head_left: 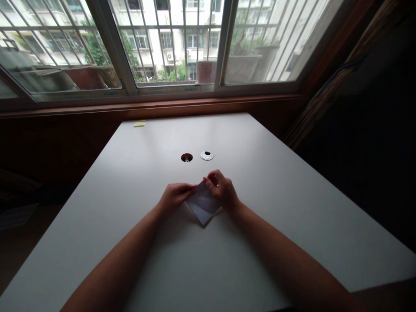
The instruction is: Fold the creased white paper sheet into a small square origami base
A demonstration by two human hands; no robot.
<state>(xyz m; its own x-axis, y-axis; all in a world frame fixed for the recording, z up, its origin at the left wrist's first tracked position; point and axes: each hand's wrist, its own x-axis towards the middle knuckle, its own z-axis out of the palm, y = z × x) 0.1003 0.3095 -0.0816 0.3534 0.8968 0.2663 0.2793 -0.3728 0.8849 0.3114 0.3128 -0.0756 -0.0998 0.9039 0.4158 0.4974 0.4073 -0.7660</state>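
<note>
A folded sheet of white paper (203, 205) is held between my two hands over the middle of the table, one corner pointing toward me. My left hand (175, 196) pinches its left edge near the top, thumb and fingers pressed together. On the other side, my right hand (223, 190) grips the upper right edge, thumb against the paper and fingers curled behind it. Part of the right side of the paper is covered by the right hand.
The white table (113, 190) has a round cable hole (186, 157) beyond my hands, with a loose white grommet cover (206, 156) beside it. A yellow sticky note (139, 123) lies near the far left corner. A barred window (172, 43) rises behind the table.
</note>
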